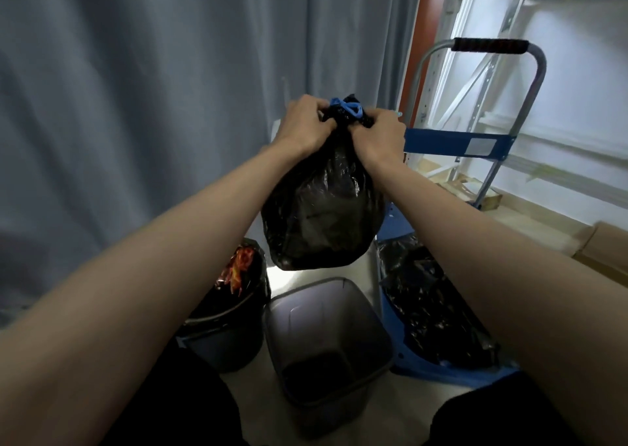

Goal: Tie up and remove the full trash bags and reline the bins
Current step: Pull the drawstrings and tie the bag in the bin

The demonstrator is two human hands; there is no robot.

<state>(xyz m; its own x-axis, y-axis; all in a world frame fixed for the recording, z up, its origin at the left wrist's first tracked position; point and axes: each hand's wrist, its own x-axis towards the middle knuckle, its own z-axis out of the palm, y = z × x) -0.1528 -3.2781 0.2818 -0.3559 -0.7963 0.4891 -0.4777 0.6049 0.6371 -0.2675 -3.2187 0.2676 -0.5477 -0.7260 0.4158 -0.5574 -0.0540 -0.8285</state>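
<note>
**Black plastic, bunched at the neck and held aloft**

Black, glossy full trash bag [323, 207] hanging in mid-air above the bins, clear of the floor, gathered tight at the top. Blue drawstring [348, 108] looped at the neck, showing between the two hands. Left hand [302, 126] gripping the left side of the gathered neck, fingers curled in and clamped on the plastic. Right hand [379, 136] gripping the right side, fingers likewise curled and clamped on the neck, almost touching the left. Both bare forearms stretched forward from the bottom corners.

Directly below the bag: grey square bin [326, 343], unlined, standing on the pale floor [401, 408], dark at the bottom. Just left of it, touching or nearly so: round dark bin [224, 340] lined with a black bag, red and orange wrappers [238, 269] showing at its top. To the right of the square bin: another black bag [431, 306], crumpled, lying on the blue deck of a platform trolley [441, 374]. Rising behind it, the trolley's grey tubular handle [489, 45] with black foam grip and a blue crossbar [458, 144].

Behind everything on the left, grey-blue curtain [153, 89] in long folds. At far right, white metal shelving [492, 10] against a bright wall, and a cardboard box [605, 248] at the edge.
</note>
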